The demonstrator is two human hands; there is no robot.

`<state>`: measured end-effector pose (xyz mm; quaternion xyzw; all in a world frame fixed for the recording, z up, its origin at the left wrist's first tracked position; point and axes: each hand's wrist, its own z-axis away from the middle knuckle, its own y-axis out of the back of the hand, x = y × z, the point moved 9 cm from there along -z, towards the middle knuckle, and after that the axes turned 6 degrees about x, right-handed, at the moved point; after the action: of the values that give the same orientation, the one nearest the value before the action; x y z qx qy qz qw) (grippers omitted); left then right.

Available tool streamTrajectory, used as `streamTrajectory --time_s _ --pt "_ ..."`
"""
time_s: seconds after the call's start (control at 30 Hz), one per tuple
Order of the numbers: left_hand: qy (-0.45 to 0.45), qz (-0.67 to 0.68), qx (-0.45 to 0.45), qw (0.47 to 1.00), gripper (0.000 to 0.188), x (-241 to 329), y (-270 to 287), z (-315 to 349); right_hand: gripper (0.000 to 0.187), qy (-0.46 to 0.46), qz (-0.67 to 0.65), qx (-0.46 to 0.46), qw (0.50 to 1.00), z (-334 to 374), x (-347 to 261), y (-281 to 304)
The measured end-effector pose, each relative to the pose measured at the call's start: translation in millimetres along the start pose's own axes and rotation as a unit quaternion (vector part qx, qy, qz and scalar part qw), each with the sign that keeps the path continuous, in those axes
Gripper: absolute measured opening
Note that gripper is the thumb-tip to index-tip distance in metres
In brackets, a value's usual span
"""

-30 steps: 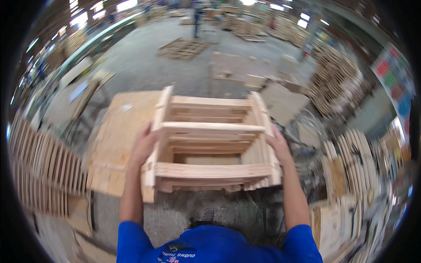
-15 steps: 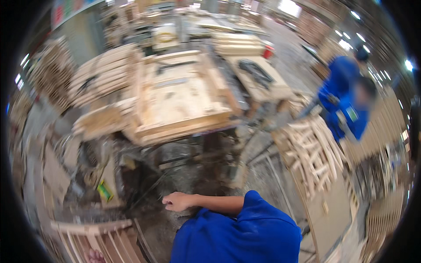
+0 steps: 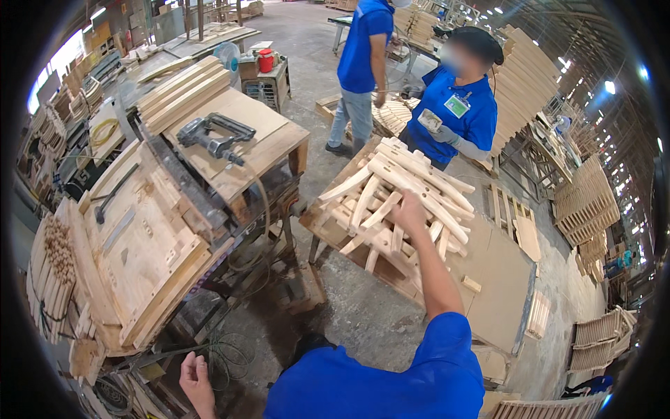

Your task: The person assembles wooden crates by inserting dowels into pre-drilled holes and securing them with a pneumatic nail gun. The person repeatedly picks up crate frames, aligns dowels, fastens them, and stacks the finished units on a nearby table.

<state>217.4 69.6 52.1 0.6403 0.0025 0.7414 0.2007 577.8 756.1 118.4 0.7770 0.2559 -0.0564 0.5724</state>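
Note:
My right arm stretches forward to a pile of pale, curved wooden pieces (image 3: 419,178) heaped on a table. My right hand (image 3: 410,211) is at the near side of this pile, its fingers closed on one curved piece; the fingertips are partly hidden. Low at the left, my left hand (image 3: 195,380) hangs beside the workbench, holding nothing, with its fingers loosely bent and apart. Several of the curved pieces lie crosswise over one another, and some show drilled holes.
A nail gun (image 3: 216,136) with a hose lies on a board-topped bench at the left. Nearer stands a wooden frame jig (image 3: 139,244) with a hammer (image 3: 112,192) on it. Across the pile a co-worker (image 3: 457,105) in blue holds a pale object; another person (image 3: 364,63) stands behind.
My view has swung right toward the pile. My right hand has gone from near my body out to the curved pieces. My left hand has left the slatted wooden frame.

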Motion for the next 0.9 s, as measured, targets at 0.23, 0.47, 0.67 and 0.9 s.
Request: streamTrajectory --time_s 0.23,0.47,0.67,0.9 --pt "-0.019 -0.210 -0.096 0.973 0.043 30.1 -89.9 1.2 0.085 0.002 0.191 -0.184 0.964 -91.0 94.2 -30.5" --pt "-0.104 -0.296 -0.166 0.935 0.046 66.1 -146.1 -5.5 0.071 0.138 0.066 -0.125 0.980 -69.4 69.1 -9.4" --pt "-0.080 -0.180 -0.284 0.938 0.049 77.4 -221.0 11.0 0.074 0.004 -0.194 -0.179 0.964 -7.7 -2.6 28.2" --pt "-0.149 0.050 -0.362 0.919 0.065 128.5 -283.6 29.1 0.083 0.055 -0.454 -0.329 0.826 100.2 -286.1 -30.8"
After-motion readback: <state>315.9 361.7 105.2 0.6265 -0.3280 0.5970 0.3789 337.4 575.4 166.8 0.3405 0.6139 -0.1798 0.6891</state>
